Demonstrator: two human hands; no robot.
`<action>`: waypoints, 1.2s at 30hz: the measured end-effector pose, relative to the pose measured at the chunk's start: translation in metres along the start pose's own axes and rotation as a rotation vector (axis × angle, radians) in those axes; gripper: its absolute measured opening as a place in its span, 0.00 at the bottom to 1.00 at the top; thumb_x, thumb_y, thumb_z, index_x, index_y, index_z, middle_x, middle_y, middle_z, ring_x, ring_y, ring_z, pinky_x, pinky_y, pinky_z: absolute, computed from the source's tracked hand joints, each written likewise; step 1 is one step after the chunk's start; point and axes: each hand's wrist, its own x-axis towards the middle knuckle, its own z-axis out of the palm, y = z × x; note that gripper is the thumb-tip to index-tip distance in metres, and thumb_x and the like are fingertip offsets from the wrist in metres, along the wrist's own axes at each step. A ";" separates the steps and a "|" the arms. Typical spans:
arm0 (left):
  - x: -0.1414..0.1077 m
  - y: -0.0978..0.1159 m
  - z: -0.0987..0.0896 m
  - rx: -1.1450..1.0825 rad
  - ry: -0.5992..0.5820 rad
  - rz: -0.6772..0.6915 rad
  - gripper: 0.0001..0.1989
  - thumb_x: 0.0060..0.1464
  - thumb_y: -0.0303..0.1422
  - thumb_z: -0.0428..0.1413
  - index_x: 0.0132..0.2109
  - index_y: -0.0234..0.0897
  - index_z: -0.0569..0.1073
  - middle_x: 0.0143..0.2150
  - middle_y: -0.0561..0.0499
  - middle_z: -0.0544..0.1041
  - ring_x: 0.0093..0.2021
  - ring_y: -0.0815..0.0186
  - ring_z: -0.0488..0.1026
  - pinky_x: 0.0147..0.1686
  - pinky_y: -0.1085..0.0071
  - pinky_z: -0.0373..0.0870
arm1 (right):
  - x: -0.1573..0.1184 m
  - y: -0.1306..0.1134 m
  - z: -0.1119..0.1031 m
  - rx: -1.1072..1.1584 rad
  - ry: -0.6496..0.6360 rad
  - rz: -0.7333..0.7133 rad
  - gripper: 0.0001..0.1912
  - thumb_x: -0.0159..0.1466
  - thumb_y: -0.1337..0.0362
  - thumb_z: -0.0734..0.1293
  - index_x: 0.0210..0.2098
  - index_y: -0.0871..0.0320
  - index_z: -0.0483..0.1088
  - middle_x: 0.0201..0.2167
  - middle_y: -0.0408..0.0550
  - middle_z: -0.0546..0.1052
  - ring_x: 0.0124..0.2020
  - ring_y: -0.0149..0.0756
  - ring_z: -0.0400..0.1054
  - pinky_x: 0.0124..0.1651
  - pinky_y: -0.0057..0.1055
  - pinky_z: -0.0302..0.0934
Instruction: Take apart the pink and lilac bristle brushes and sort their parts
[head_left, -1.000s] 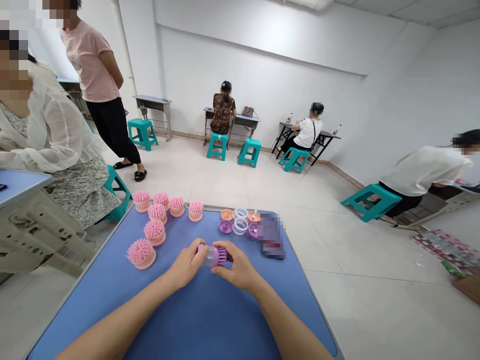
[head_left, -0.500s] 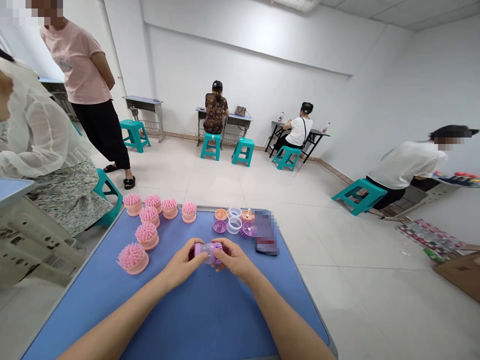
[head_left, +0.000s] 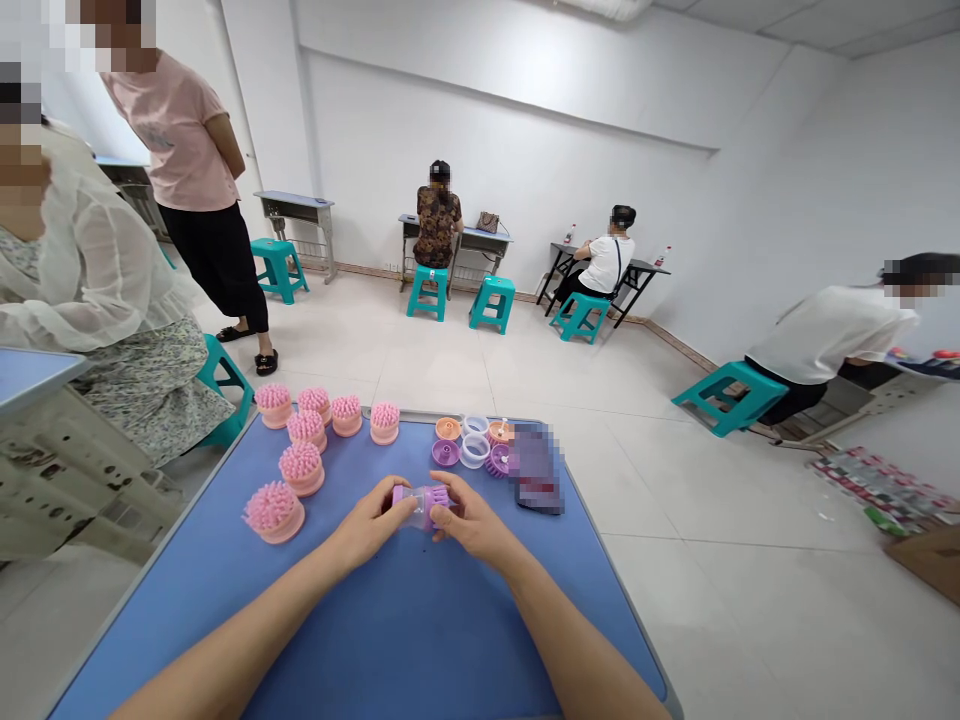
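Note:
Between my two hands, a little above the blue table [head_left: 360, 620], is a purple scrub brush [head_left: 415, 507] with a clear middle section. It lies sideways, bristles to the right. My left hand [head_left: 377, 518] is closed round its smooth purple end. At the bristle end, my right hand [head_left: 469, 515] grips with thumb and fingers. Just beyond them lie a purple disc part [head_left: 445, 453], an orange disc part [head_left: 448, 429], clear rings [head_left: 475, 451] and a purple bristled part [head_left: 498, 461]. Several pink brushes [head_left: 274, 512] stand bristles up on the left.
A dark, blurred flat object [head_left: 538, 470] lies at the table's right edge. A person in a pink shirt [head_left: 184, 130] stands at left, near a seated person in a white blouse [head_left: 112, 270]. Teal stools [head_left: 493, 303] and other seated people are farther off.
The whole view has shifted slightly, so things appear a little farther right. Both hands keep hold of the purple brush, and the fingers of my right hand have opened slightly.

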 end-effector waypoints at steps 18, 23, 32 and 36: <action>-0.004 0.006 -0.001 0.113 -0.019 -0.026 0.19 0.52 0.47 0.45 0.42 0.37 0.65 0.28 0.56 0.66 0.29 0.67 0.64 0.29 0.72 0.62 | -0.003 -0.002 -0.002 -0.330 -0.013 -0.190 0.25 0.51 0.66 0.68 0.48 0.55 0.62 0.42 0.47 0.66 0.40 0.34 0.64 0.43 0.34 0.63; -0.004 0.007 -0.001 0.133 -0.046 -0.038 0.20 0.52 0.48 0.43 0.40 0.37 0.65 0.26 0.56 0.65 0.27 0.67 0.64 0.26 0.73 0.62 | -0.007 -0.005 0.000 -0.587 -0.006 -0.369 0.31 0.49 0.72 0.67 0.52 0.52 0.60 0.47 0.49 0.62 0.49 0.38 0.60 0.53 0.38 0.56; -0.007 0.019 0.000 0.338 -0.016 -0.052 0.16 0.52 0.45 0.43 0.39 0.39 0.67 0.25 0.55 0.68 0.28 0.64 0.66 0.28 0.72 0.60 | -0.010 -0.002 0.003 -0.941 0.016 -0.510 0.31 0.52 0.74 0.63 0.55 0.54 0.59 0.47 0.51 0.65 0.49 0.41 0.57 0.51 0.40 0.56; -0.006 0.015 0.000 0.224 -0.026 -0.089 0.18 0.52 0.47 0.43 0.37 0.38 0.66 0.26 0.56 0.67 0.26 0.66 0.65 0.25 0.73 0.61 | -0.012 -0.009 0.003 -0.973 0.082 -0.531 0.30 0.52 0.73 0.64 0.54 0.52 0.61 0.45 0.50 0.67 0.46 0.42 0.57 0.49 0.41 0.57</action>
